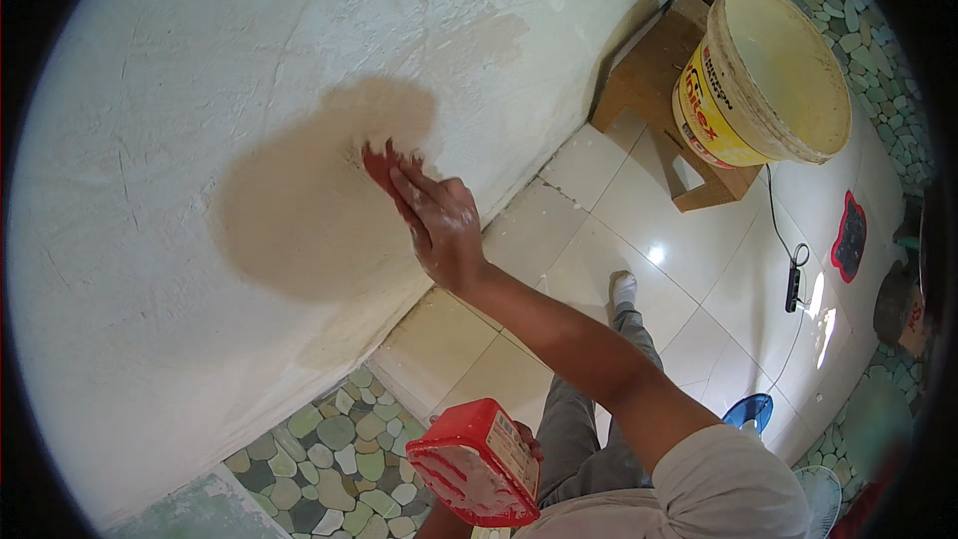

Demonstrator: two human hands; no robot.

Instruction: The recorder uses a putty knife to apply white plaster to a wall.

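My right hand (449,230) grips a red putty scraper (381,166), its worn edge against the white wall (180,110). White smears mark the fingers. Around the scraper, the arm's shadow darkens the wall. Low in front of my body, my left hand (531,441) is wrapped round the side of a red plastic tub (489,461); most of that hand is hidden behind it. Whitish putty coats the tub's inside, and its open top is tilted toward the wall.
A large paint bucket (714,105) stands on a wooden stool (649,65) at the upper right. Across the tiled floor (659,240) runs a cable to a black power strip (793,289). A red-edged dark mat (849,238) lies beyond. Pebble-patterned flooring (334,459) borders the wall's base.
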